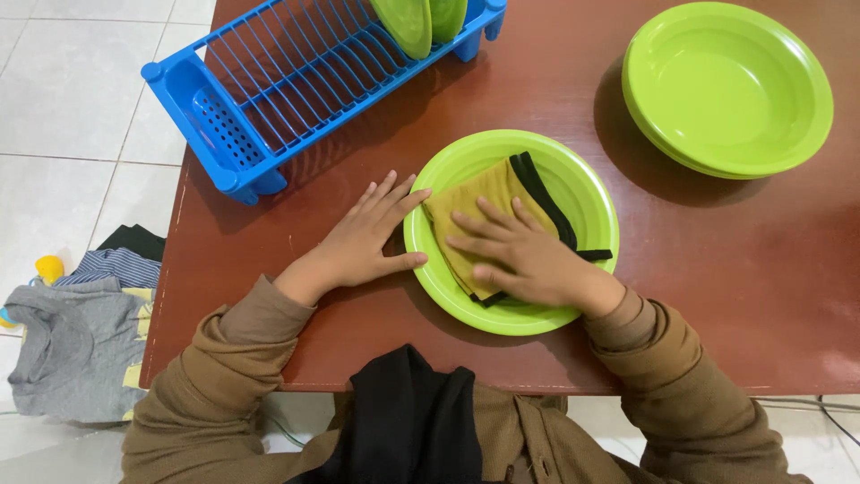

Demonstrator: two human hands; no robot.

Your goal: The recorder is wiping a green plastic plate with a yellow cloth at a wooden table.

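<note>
Plate [587, 193] sits on red-brown table [717, 287] over white tiles [81, 90]

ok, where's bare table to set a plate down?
Free: the brown table right of the near green plate, below the stacked green plates. Smaller patch between the blue rack and left hand. Crowded: centre, where the right hand presses the cloth.

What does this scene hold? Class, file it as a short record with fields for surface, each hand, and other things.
Surface: brown table
Left hand: flat on the table, touching the rim of the bowl
Right hand: pressing a yellow cloth with black edging inside the bowl
Rack: blue, far left, two green plates standing in it
Stack: green bowls, far right
Floor: clothes lying left of the table
</note>
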